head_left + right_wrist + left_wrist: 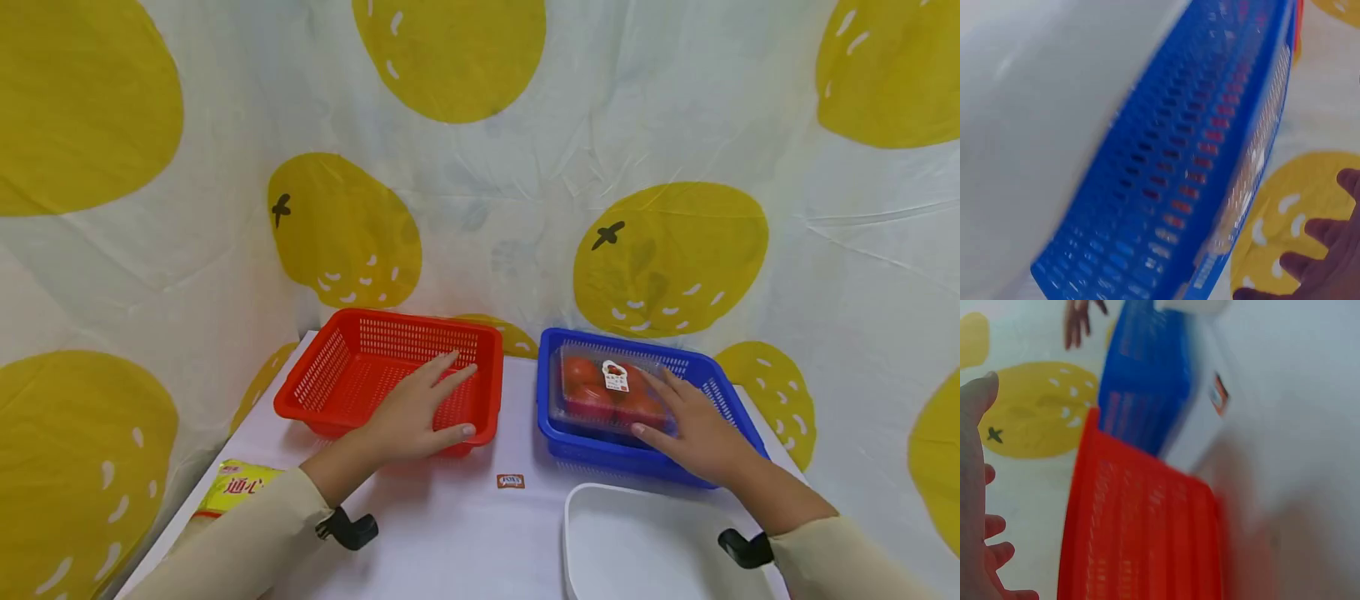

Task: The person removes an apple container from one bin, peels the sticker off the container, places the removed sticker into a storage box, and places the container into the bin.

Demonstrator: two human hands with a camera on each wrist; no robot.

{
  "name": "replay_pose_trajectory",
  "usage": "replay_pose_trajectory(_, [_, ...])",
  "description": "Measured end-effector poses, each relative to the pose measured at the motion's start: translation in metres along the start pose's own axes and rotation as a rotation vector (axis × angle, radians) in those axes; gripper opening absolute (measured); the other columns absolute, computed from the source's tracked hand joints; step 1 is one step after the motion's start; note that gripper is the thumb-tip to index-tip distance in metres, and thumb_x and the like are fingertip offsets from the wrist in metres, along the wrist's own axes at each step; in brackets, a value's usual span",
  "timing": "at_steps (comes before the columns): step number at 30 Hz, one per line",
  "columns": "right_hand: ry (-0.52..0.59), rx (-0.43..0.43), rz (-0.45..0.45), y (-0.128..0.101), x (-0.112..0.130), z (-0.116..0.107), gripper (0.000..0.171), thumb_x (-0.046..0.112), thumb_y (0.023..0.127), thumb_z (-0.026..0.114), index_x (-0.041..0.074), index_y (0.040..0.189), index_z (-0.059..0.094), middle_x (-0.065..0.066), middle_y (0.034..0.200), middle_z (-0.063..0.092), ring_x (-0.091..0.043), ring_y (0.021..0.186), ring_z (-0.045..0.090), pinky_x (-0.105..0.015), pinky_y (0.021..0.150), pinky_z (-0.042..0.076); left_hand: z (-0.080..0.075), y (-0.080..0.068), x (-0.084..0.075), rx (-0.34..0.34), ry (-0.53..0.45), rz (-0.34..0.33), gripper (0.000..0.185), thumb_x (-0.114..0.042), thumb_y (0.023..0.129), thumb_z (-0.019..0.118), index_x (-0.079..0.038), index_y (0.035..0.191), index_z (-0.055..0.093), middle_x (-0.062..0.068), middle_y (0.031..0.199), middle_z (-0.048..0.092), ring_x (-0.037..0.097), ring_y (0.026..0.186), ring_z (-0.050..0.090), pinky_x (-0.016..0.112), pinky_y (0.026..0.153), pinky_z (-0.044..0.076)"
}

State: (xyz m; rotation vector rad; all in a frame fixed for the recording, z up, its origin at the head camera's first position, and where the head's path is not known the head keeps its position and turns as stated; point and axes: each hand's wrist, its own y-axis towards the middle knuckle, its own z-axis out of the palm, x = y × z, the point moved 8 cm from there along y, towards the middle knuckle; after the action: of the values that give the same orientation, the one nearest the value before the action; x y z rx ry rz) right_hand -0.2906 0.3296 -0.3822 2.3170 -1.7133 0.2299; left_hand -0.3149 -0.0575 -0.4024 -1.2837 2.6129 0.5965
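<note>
A red basket [360, 367] stands on the white table, left of a blue basket [577, 442]. In the blue one lies a clear plastic box of tomatoes [600, 392] with a small label on top. My left hand [420, 412] hovers over the near right part of the red basket, fingers straight, thumb by the front rim. My right hand [693, 425] lies flat on the tomato box's right side, fingers spread. The left wrist view shows the red basket [1141, 531] and blue basket [1147, 381], blurred. The right wrist view shows the blue basket's wall [1172, 187] and my right hand's fingers [1329, 250].
A white tray [637, 542] sits at the near right, just in front of the blue basket. A yellow packet [236, 487] lies at the table's left edge. A small sticker [511, 481] lies between the baskets. A cloth with yellow fruit prints hangs all around.
</note>
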Motion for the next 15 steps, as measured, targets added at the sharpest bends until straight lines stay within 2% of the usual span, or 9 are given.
replay_pose_trajectory(3, [0.084,0.025,0.012,0.007,-0.01,-0.004,0.093,0.054,0.1,0.068,0.013,0.171,0.022,-0.031,0.169,0.025,-0.061,0.15,0.025,-0.087,0.106,0.028,0.004,0.008,-0.009,-0.019,-0.07,-0.028,0.091,-0.073,0.094,0.06,-0.033,0.17,0.029,-0.001,0.177,0.022,0.028,0.161,0.023,0.067,0.113,0.044])
replay_pose_trajectory(8, [0.18,0.082,0.081,0.015,-0.031,-0.01,0.093,0.051,0.104,0.064,0.014,0.172,0.014,-0.034,0.168,0.025,-0.063,0.147,0.027,-0.087,0.105,0.03,0.011,0.024,-0.023,-0.065,-0.194,-0.095,0.087,-0.066,0.097,0.063,-0.033,0.17,0.029,-0.001,0.176,0.026,0.029,0.159,0.031,0.068,0.108,0.048])
replay_pose_trajectory(12, [0.255,0.121,0.13,0.022,-0.048,-0.011,0.09,0.052,0.107,0.058,0.014,0.173,0.01,-0.037,0.167,0.023,-0.065,0.144,0.031,-0.086,0.104,0.032,0.019,0.036,-0.032,-0.103,-0.327,-0.133,0.082,-0.059,0.1,0.064,-0.031,0.17,0.03,0.001,0.175,0.029,0.029,0.158,0.031,0.065,0.114,0.044])
replay_pose_trajectory(15, [0.322,0.133,0.138,0.027,-0.059,-0.012,0.086,0.051,0.11,0.054,0.011,0.172,0.011,-0.037,0.167,0.022,-0.066,0.142,0.034,-0.085,0.104,0.035,0.025,0.046,-0.044,-0.12,-0.405,-0.11,0.079,-0.055,0.101,0.064,-0.027,0.168,0.033,0.003,0.173,0.032,0.028,0.158,0.032,0.063,0.12,0.038])
